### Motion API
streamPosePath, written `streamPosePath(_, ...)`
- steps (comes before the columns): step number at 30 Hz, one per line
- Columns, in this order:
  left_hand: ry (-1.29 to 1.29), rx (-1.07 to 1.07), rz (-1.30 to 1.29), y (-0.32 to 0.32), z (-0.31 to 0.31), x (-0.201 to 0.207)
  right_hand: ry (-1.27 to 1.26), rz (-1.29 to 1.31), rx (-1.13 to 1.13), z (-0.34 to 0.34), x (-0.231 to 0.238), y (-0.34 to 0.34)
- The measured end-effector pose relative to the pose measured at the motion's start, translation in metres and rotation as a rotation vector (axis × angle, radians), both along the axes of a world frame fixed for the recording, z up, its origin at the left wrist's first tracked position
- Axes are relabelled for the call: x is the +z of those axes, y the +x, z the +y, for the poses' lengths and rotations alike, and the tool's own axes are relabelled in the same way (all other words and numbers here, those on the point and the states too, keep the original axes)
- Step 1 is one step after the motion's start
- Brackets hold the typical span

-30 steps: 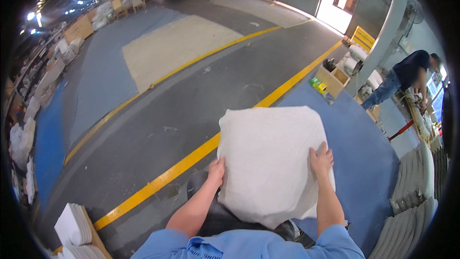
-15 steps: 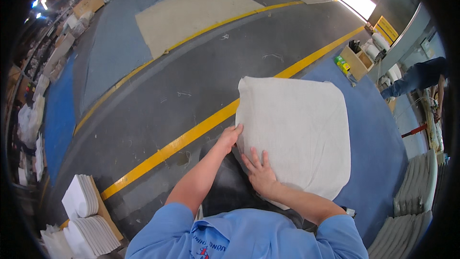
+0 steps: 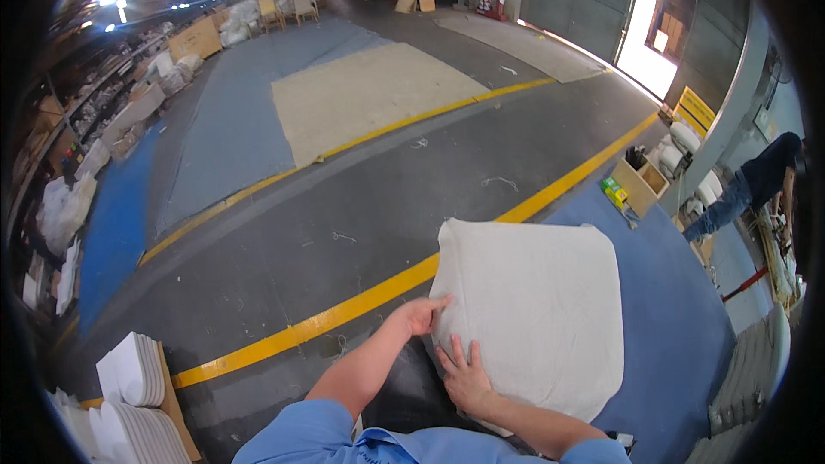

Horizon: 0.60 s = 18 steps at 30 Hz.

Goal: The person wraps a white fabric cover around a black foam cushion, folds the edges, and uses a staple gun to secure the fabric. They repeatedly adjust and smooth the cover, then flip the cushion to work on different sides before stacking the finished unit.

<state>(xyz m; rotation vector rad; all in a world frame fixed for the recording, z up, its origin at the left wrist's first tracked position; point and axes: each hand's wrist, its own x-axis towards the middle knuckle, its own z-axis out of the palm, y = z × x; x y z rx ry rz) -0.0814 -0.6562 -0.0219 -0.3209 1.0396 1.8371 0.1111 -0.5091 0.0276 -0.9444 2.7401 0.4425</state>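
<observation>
A square, pale grey-beige fabric-covered seat cushion [image 3: 537, 309] with rounded corners lies in front of me, right of the middle. My left hand [image 3: 421, 315] pinches its left edge, thumb on top and the other fingers hidden under the side. Just below, my right hand [image 3: 468, 378] rests on the cover near the lower left corner, its fingers spread flat on the cloth. The cushion's underside is out of sight.
White curved panels [image 3: 133, 374] stand stacked at lower left. On the right are a wooden box [image 3: 640, 187] with tools, stacked grey cushions [image 3: 746, 374] and a bending person [image 3: 752, 180]. A yellow line [image 3: 361, 301] crosses the grey floor; shelves [image 3: 86, 112] line the left.
My view has tilted up, so the cushion and both hands sit lower in the picture and more of the far hall shows. Both hands stay at the cushion's left side.
</observation>
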Motion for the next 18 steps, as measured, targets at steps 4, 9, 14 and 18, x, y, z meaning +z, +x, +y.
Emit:
streamPosePath(4,-0.196,0.164,0.031,0.004,0.013,-0.005,-0.033,0.016,0.015,-0.001,-0.007,0.001)
streamPosePath(9,-0.861,0.494,0.409,0.017,0.050,-0.011,-0.119,-0.059,0.011,0.003,0.000,-0.001)
streamPosePath(14,-1.288,0.227,0.645,0.026,0.071,0.007,-0.739,-0.203,0.020,0.059,0.000,-0.016)
streamPosePath(18,-1.295,0.346,0.721,0.032,0.053,-0.006,-0.747,0.128,-0.160,0.186,0.016,-0.037)
